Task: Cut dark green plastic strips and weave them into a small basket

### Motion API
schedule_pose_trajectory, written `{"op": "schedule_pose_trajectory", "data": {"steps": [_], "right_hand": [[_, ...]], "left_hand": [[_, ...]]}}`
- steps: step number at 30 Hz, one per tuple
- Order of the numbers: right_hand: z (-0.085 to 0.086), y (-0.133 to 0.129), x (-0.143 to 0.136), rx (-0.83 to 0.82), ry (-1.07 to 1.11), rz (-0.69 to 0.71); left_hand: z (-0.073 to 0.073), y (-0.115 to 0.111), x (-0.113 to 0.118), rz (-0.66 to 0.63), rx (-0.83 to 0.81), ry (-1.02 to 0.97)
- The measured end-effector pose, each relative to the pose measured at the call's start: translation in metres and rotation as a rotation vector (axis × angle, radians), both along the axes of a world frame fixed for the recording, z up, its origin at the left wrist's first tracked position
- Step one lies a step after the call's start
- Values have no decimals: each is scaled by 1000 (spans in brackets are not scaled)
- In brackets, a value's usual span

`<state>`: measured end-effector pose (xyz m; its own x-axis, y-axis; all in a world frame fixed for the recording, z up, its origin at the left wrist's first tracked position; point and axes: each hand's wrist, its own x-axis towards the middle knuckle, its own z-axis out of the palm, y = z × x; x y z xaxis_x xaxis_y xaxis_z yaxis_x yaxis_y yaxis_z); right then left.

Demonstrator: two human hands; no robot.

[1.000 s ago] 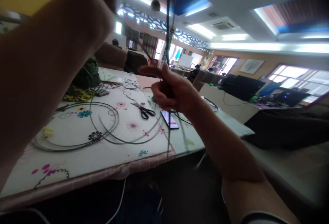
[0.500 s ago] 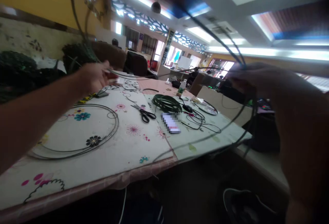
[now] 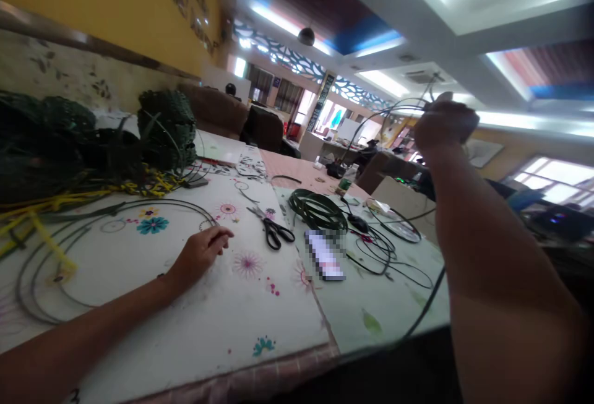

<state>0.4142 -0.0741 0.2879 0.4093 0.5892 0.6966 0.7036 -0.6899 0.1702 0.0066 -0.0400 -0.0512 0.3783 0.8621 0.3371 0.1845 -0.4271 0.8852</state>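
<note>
My right hand [image 3: 446, 120] is raised at the upper right, its fingers closed round thin dark strips [image 3: 387, 109] that arc to the left and hang below it. Low over the white flowered tabletop, my left hand [image 3: 203, 254] has its fingers curled together; whether anything small is between them cannot be made out. Black-handled scissors [image 3: 275, 232] lie right of my left hand. Beside them are a coil of flat green strip [image 3: 318, 209] and a phone [image 3: 325, 257]. Loops of thin strip [image 3: 33, 280] lie on the table at the left.
Dark green woven pieces [image 3: 167, 128] and yellow strips [image 3: 148, 182] stand at the back left. A bottle [image 3: 347, 180], a black mouse [image 3: 357, 223] and thin coils [image 3: 403, 226] are on the right part of the table. Brown chairs [image 3: 213, 112] stand behind.
My left hand has let go of the strips and come down to the table. My right hand has risen with the strips. The view has shifted, showing more of the green woven pieces.
</note>
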Motion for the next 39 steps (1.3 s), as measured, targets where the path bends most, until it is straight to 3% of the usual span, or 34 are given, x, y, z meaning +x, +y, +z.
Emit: {"op": "schedule_pose_trajectory", "data": {"steps": [3, 5, 9, 13, 15, 17, 21, 26, 36, 39], "right_hand": [[-17, 44, 1, 96, -53, 59], [-44, 72, 3, -22, -75, 163], [-134, 116, 13, -273, -3, 249], [-223, 131, 40, -483, 129, 250], [-252, 129, 58, -543, 179, 231], [-270, 125, 76, -582, 220, 205], [-288, 122, 101, -614, 272, 166], [-294, 119, 107, -604, 327, 128], [-265, 89, 83, -597, 385, 278], [-261, 78, 51, -576, 406, 451]], "left_hand": [[-7, -2, -6, -80, 143, 109], [-9, -3, -8, -133, 245, 155], [-10, -4, -6, -179, 468, 159], [-11, -9, -4, -226, 576, 195], [-10, -12, -4, -263, 587, 218], [-8, -14, -3, -277, 597, 228], [-4, -15, -2, -260, 634, 239], [3, -24, 0, -273, 730, 286], [8, -32, 1, -254, 845, 318], [11, -33, -1, -224, 876, 297]]}}
